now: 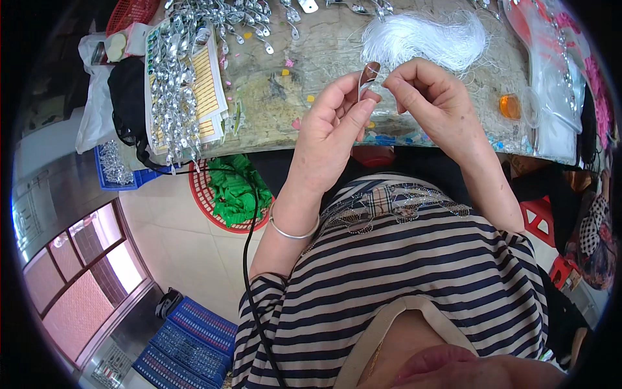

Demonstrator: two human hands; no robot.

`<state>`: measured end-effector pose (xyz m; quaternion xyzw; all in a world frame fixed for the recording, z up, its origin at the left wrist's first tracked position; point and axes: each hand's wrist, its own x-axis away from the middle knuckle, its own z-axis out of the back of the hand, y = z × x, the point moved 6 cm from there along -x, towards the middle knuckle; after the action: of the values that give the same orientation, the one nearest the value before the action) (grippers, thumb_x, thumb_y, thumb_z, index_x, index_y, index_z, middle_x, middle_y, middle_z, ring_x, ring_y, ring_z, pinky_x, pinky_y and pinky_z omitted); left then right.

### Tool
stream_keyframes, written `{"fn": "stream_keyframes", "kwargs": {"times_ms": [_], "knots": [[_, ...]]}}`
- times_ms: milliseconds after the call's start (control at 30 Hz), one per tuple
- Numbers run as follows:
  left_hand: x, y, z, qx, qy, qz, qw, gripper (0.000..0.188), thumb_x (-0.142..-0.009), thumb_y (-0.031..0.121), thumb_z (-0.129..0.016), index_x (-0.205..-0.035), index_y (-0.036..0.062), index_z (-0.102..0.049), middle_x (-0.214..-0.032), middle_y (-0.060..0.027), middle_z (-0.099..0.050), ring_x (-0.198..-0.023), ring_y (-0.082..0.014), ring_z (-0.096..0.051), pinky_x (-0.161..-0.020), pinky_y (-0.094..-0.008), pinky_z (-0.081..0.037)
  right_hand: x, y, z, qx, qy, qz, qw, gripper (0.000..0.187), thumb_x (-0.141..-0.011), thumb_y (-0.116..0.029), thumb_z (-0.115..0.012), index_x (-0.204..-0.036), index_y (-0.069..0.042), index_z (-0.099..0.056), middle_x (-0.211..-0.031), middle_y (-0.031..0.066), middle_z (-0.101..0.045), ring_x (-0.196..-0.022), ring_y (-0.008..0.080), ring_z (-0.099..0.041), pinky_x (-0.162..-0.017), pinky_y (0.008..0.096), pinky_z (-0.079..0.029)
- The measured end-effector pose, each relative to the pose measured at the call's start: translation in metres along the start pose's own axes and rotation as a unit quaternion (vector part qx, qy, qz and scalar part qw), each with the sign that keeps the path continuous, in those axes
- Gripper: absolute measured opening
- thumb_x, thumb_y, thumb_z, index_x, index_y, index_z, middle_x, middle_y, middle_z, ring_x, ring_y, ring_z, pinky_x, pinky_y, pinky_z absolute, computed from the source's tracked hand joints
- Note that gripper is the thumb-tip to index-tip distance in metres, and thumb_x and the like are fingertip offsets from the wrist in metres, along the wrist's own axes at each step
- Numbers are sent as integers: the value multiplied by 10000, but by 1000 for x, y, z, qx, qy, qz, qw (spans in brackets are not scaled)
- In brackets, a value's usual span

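My left hand (330, 129) is raised over the table's near edge, its thumb and fingers closed on a small shiny metal piece (371, 71). The piece has a rounded, brownish reflecting end that stands up past the fingertips. Just to the right, my right hand (439, 102) pinches a thin pale thread, which runs toward the metal piece. Fingers hide most of the thread and the lower part of the piece. Beyond both hands lies a thick bundle of white thread (424, 40) on the table.
Strings of shiny metal spoon-shaped pieces (172, 91) lie at the left over patterned cards (208, 84). An orange block (509, 107) and clear plastic bags (557, 97) sit at the right. Below stand a red basket of green cloth (234, 191) and blue trays (188, 343). A black cable (247, 259) hangs at the left.
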<state>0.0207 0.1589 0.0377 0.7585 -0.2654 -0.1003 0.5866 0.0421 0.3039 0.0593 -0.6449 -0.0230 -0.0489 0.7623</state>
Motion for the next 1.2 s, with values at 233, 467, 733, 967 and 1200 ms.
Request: {"fn": "stream_keyframes", "kwargs": {"times_ms": [233,467,733,967,1200], "knots": [[1,0,-2,-22,-14,3,1000,371,-906,94,-549,-1259,17,-464,-983,-23,-586,-820,-55,-514,-669,-187,-425,-1,2,-2,-5,-3,-4,1000,131,-904,-142,-574,-922,-14,-600,-763,-23,-573,-671,37,-501,-604,177,-409],[3,2,1,-148,-33,-72,986,417,-873,6,-552,-1283,44,-491,-1059,-44,-586,-863,-75,-528,-709,-195,-420,1,1,-2,51,-10,-14,999,128,-894,-131,-590,-936,-10,-599,-792,-20,-581,-677,30,-502,-599,173,-410],[13,14,1,-279,12,-174,944,363,-809,40,-618,-1166,105,-614,-878,-74,-570,-817,-178,-547,-746,-271,-443,4,-23,3,143,19,122,982,97,-845,-82,-634,-925,-30,-618,-827,-24,-528,-691,37,-498,-604,165,-391],[18,24,-1,-373,28,-230,898,346,-771,21,-635,-1111,86,-638,-866,-95,-566,-797,-234,-554,-716,-315,-451,3,-18,-1,116,15,137,984,64,-834,-67,-638,-859,-10,-629,-850,14,-550,-734,51,-507,-628,188,-398],[25,12,9,-307,-27,-87,947,341,-804,-4,-622,-1137,67,-629,-981,-62,-605,-874,-129,-560,-775,-232,-444,-2,-10,-1,-32,9,46,998,98,-867,-152,-622,-874,-55,-631,-716,-68,-500,-614,14,-390,-528,163,-303]]}}
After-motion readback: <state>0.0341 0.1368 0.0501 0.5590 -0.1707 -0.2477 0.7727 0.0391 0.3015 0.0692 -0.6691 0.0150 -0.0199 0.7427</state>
